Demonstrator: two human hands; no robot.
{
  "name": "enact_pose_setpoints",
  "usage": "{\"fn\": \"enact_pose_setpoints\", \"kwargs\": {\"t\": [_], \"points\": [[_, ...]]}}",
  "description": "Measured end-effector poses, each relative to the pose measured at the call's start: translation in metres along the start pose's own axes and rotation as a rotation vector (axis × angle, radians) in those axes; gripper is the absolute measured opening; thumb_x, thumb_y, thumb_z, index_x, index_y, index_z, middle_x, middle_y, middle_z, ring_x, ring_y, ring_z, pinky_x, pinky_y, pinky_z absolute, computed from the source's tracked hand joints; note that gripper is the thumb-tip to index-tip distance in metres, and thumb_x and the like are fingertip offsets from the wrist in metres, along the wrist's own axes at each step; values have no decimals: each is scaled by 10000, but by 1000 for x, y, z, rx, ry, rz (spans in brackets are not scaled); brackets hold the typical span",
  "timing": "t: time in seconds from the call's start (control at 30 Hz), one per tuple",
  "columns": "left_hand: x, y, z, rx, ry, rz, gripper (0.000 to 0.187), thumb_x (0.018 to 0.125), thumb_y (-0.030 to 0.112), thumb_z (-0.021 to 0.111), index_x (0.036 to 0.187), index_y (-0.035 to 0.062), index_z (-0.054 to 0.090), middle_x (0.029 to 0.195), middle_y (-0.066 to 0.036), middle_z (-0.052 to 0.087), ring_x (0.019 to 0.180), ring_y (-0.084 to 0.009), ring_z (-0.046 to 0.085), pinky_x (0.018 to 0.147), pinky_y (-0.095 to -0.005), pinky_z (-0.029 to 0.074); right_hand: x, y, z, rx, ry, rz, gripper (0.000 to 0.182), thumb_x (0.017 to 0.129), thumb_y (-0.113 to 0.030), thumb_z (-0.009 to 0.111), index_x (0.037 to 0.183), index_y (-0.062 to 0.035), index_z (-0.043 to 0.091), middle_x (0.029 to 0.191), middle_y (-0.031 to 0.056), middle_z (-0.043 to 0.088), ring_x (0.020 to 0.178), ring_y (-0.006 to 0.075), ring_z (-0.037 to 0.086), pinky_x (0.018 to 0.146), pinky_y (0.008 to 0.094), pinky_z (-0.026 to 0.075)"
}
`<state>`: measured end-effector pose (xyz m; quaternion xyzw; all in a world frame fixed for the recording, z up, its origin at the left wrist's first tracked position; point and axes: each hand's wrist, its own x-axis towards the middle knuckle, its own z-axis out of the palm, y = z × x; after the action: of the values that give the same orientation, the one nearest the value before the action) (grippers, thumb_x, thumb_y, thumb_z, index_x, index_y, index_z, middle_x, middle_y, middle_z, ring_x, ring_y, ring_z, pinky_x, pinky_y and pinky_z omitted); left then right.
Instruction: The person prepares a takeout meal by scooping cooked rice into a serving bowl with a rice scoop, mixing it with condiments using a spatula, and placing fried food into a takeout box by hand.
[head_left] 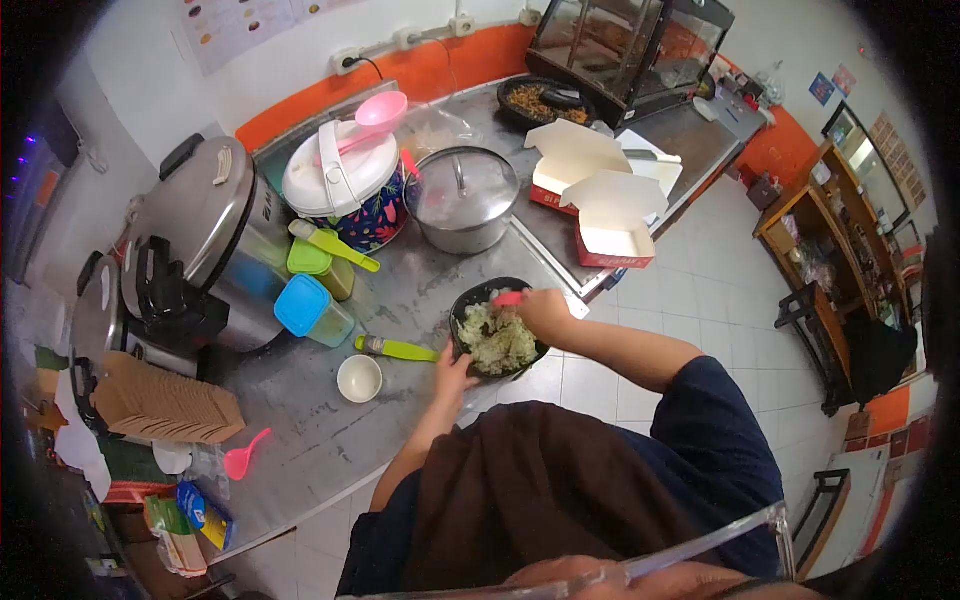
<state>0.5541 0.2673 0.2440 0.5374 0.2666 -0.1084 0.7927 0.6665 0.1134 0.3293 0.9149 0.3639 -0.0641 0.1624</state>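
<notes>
A black bowl [459,305] of pale, greenish rice-like food [503,348] sits near the front edge of the metal table. My left hand [453,377] is closed on the bowl's near left rim. From the right, my right hand [546,317] reaches over the bowl, its fingers wrapped round the pink handle of a spoon [508,299]. The spoon's lower end is hidden in the food. Just left of the bowl lie a green-handled peeler-like tool [405,350] and a small white bowl [359,379].
Behind the bowl stands a lidded pot [462,205], beside a patterned rice bucket [365,215] topped by a pink ladle [381,110]. Two open food boxes [615,242] are at the right. Large steel cookers [190,215], lidded containers [305,308] and stacked cartons [165,395] line the left.
</notes>
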Motion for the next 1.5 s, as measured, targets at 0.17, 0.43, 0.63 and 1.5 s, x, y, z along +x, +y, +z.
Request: {"fn": "enact_pose_setpoints", "kwargs": {"t": [0.17,0.43,0.63,1.5], "points": [[2,-7,4,-86,88,21,512,836,104,438,1311,151,250,1098,-43,473,801,-128,522,543,-263,451,-18,7,11,183,-125,85,117,693,-145,527,700,-92,632,704,85,621,688,193,620,481,311,450],[1,-6,-4,-113,-41,-25,499,843,122,464,1303,118,269,1120,-57,471,841,-152,530,637,-281,451,-12,29,17,734,-570,46,279,711,-295,544,737,-27,620,702,156,597,611,276,579,532,366,442],[-1,-8,-5,-197,-37,1,525,836,117,498,1301,96,256,1131,-64,467,886,-176,535,673,-301,460,-28,18,17,499,21,278,216,748,-230,486,720,-60,616,688,131,599,662,288,596,536,397,461],[-1,1,-1,-11,-4,35,477,838,96,486,1275,73,296,1062,-56,484,825,-131,512,637,-297,479,20,-5,3,195,221,-43,129,674,-134,509,644,-81,622,608,109,591,586,266,594,524,370,463]]}}
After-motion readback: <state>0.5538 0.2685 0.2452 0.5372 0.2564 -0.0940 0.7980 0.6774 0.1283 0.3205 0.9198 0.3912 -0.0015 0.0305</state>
